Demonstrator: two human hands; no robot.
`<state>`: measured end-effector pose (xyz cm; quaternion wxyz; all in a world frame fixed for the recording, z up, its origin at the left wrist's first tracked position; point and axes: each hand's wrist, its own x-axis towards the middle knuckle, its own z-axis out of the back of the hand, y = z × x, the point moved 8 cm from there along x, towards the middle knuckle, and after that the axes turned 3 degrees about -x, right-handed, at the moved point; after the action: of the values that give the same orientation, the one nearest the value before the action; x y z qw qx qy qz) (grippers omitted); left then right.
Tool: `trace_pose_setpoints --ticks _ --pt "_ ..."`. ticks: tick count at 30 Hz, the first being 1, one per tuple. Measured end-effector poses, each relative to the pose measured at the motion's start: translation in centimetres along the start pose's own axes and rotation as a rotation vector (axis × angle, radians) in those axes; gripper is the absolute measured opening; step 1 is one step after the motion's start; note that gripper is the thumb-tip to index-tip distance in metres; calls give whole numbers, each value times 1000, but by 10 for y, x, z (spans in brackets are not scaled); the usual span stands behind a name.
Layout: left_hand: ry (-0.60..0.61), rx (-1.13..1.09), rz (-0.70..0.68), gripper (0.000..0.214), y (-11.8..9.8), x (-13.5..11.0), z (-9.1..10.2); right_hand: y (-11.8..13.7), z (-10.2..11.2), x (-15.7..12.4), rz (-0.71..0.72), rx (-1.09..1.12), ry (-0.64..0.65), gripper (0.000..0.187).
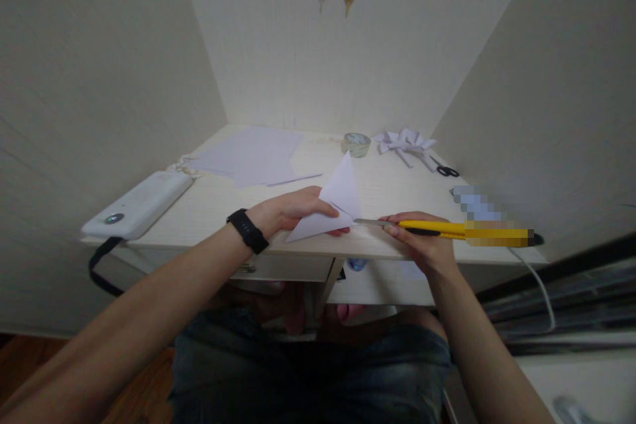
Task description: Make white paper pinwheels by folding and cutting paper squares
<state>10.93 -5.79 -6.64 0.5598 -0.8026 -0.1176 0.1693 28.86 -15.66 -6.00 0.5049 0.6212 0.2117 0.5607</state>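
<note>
A white sheet of paper folded to a triangle (342,189) is gripped in my left hand (305,207), thumb on top and fingers beneath, near the desk's front edge. A slit runs inward from the paper's right side. My right hand (422,238) is closed around a yellow utility knife (437,228). Its long blade lies level and points left, with the tip at the slit by the paper's right edge. The lower fingers of both hands are partly hidden.
On the white desk (238,212) lie paper sheets (253,156), a tape roll (356,144), folded paper pieces (405,142) and black-handled scissors (447,171). A white device (139,202) with a strap sits left; a blurred phone-like item (474,202) lies right. Walls enclose the desk.
</note>
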Motion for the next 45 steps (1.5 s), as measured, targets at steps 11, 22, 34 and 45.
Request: trace_pose_setpoints --ticks 11,22,34,45 --pt "-15 14 6 31 0 0 2 1 -1 -1 3 22 17 14" --pt "-19 68 -15 31 -1 0 4 2 -2 0 18 40 32 15" --pt "10 2 -18 31 -1 -1 0 0 1 0 11 40 -13 15" --pt "5 1 -12 35 2 0 3 4 -1 -1 27 19 10 14"
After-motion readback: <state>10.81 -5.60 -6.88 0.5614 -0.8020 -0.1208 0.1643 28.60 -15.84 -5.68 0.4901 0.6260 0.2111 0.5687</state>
